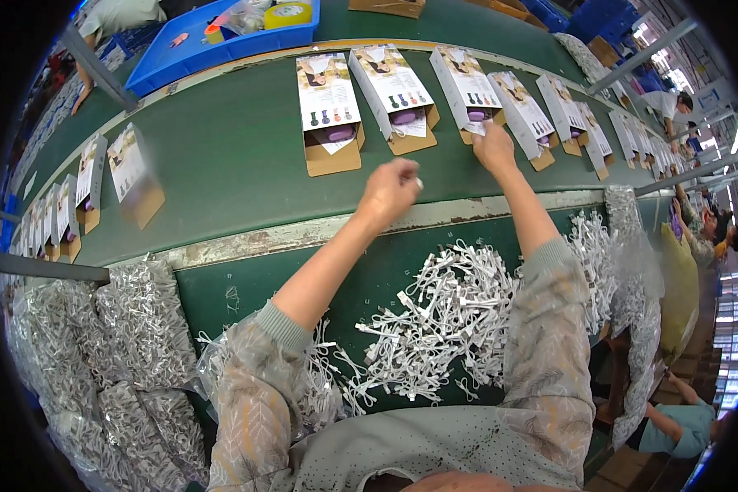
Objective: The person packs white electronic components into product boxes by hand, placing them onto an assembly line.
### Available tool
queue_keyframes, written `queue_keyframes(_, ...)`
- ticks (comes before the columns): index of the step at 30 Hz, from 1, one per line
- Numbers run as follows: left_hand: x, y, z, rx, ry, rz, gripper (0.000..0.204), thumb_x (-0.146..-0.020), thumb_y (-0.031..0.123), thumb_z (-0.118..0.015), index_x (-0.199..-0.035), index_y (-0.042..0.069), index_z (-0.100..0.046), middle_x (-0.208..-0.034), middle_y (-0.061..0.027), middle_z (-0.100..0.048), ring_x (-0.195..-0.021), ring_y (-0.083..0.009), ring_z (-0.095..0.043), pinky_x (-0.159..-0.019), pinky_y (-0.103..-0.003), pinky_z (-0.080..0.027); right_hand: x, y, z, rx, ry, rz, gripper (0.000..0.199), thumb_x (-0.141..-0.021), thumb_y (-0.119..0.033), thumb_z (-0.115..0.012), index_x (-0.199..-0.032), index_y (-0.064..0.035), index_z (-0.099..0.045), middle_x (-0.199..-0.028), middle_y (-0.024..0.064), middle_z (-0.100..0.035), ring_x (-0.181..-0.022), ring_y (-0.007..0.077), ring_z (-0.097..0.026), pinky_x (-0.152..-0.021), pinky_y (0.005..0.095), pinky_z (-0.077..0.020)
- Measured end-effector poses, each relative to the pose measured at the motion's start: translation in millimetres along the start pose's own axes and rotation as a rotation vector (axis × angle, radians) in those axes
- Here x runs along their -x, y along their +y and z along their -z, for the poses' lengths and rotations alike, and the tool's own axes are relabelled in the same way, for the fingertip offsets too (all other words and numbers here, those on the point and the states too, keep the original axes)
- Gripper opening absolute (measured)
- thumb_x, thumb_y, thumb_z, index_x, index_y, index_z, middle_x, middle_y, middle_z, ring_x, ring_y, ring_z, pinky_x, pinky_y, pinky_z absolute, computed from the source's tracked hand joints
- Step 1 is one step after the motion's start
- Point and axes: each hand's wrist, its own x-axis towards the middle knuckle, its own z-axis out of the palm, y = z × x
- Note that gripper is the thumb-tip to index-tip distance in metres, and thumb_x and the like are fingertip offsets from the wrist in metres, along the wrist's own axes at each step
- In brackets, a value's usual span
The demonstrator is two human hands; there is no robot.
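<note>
My left hand (389, 193) is closed above the green belt, with a small white bit of a charging cable showing at its fingertips. My right hand (494, 149) reaches to the open lower end of a white printed box (466, 78). Its fingers are bent together beside a purple device (476, 116) and some white paper inside; what they pinch is hidden. Left of it lie two more open boxes, one box (392, 78) and another box (326, 90), each with a purple device and paper in its mouth. Below my forearms spreads a heap of white charging cables (443, 320).
More open boxes (562, 107) line the belt (246, 156) to the right, others (131, 168) to the left. Clear bags of cables (139, 328) are stacked at left. A blue tray (221, 49) with tape stands beyond the belt. Metal posts (98, 66) rise nearby; other people work around.
</note>
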Motion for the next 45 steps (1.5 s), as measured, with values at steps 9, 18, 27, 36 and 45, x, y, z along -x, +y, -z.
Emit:
queue_keyframes(9, 196, 89, -51, -0.658, -0.627, -0.245, 0.047, -0.069, 0.019, -0.068, -0.112, 0.007, -0.054, -0.116, -0.0162, -0.047, -0.112, -0.0326, -0.046, -0.09, -0.041, -0.043, 238, -25, 175, -0.185, -0.891, 0.259, 0.042, -0.068, -0.032, -0.071, -0.1, -0.0055, -0.065, -0.083, 0.0116, -0.066, -0.08, 0.0269, -0.063, -0.073, 0.0357, -0.0484)
queue_keyframes(18, 280, 90, 51, -0.196, -0.267, 0.16, 0.025, -0.073, 0.007, -0.063, -0.098, 0.004, -0.063, -0.081, -0.0082, -0.063, -0.071, -0.0167, -0.06, -0.064, -0.031, -0.049, 301, -82, 207, -0.823, -0.79, -0.103, 0.027, -0.079, -0.014, -0.063, -0.1, 0.0028, -0.062, -0.082, 0.0098, -0.067, -0.072, 0.0114, -0.061, -0.066, 0.024, -0.0475)
queue_keyframes(27, 301, 46, 71, 0.51, 0.045, 0.472, 0.041, -0.072, 0.011, -0.072, -0.107, -0.004, -0.055, -0.081, -0.0034, -0.061, -0.065, -0.0067, -0.055, -0.051, -0.019, -0.041, 282, -80, 211, -1.317, -0.642, -0.377, 0.019, -0.08, -0.017, -0.068, -0.09, -0.0014, -0.063, -0.073, 0.0015, -0.062, -0.062, 0.0069, -0.056, -0.057, 0.0197, -0.0471)
queue_keyframes(36, 276, 25, 91, 0.693, 0.216, 0.517, 0.028, -0.075, 0.006, -0.069, -0.091, 0.002, -0.046, -0.069, -0.0057, -0.059, -0.057, -0.0123, -0.057, -0.044, -0.023, -0.042, 164, -99, 62, -1.494, -0.017, -0.73, 0.015, -0.079, -0.003, -0.064, -0.09, 0.0067, -0.059, -0.08, 0.0097, -0.062, -0.067, 0.0158, -0.063, -0.058, 0.0225, -0.0543)
queue_keyframes(45, 281, 0, 102, 0.772, 0.336, 0.454, 0.045, -0.083, 0.005, -0.059, -0.122, -0.006, -0.041, -0.084, -0.0105, -0.06, -0.065, -0.0154, -0.06, -0.053, -0.024, -0.051, 167, -152, 23, -0.478, 0.281, -0.079, 0.035, -0.081, -0.02, -0.059, -0.108, 0.002, -0.053, -0.113, 0.0194, -0.055, -0.098, 0.0356, -0.054, -0.084, 0.0414, -0.043)
